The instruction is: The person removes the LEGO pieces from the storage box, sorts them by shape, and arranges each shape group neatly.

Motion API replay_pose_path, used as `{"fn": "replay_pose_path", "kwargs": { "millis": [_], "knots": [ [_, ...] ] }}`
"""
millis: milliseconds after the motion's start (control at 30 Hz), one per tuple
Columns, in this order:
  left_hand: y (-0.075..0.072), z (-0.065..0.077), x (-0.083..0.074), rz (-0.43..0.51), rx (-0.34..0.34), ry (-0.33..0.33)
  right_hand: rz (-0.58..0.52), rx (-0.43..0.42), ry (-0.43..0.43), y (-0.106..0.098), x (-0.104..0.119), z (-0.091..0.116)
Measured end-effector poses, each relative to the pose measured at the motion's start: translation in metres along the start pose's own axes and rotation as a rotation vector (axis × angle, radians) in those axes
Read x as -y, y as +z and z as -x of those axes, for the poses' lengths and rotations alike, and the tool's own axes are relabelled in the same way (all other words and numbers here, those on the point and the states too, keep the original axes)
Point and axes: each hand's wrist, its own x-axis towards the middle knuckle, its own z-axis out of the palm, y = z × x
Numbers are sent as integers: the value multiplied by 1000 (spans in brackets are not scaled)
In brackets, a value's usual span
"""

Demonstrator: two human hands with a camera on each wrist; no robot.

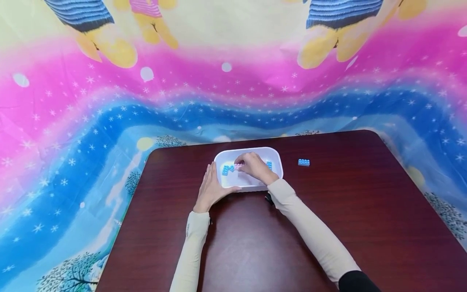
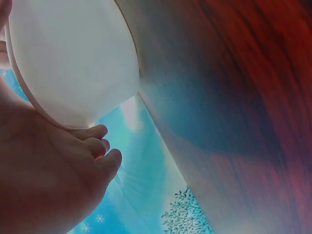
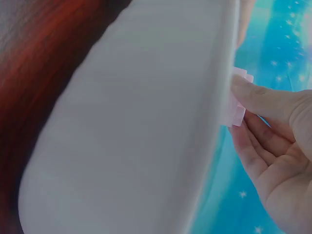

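A white plastic box [image 1: 251,189] stands on the dark wooden table. My left hand [image 1: 212,187] rests along its left end, thumb at the near rim and fingers straight up the side; the left wrist view shows that hand against the white wall [image 2: 73,58]. Over the inside of the box, my right hand [image 1: 253,165] pinches a pink toy building brick [image 3: 238,117] between thumb and fingers. Blue bricks [image 1: 225,170] lie in the box left of the pink one. Another blue brick [image 1: 269,164] lies toward the right end, partly behind the right hand.
A single blue brick [image 1: 303,162] lies on the table [image 1: 339,182] to the right of the box. Beneath the right wrist is a small black object [image 1: 268,198]. A patterned pink and blue cloth [image 1: 233,85] hangs behind the table.
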Motion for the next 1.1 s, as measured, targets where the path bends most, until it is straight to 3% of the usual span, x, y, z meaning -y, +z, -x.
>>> {"fn": "replay_pose_path", "kwargs": {
  "millis": [533,867,1100],
  "knots": [
    [-1,3,-2,22,-10,-7,47,-48,-21,-40,-5,17],
    [-2,2,-1,27,-5,-3,71,-82,80,-70,-20,26],
    [-1,2,-2,28,-3,8,79,-107,127,-87,-44,36]
  ]
}}
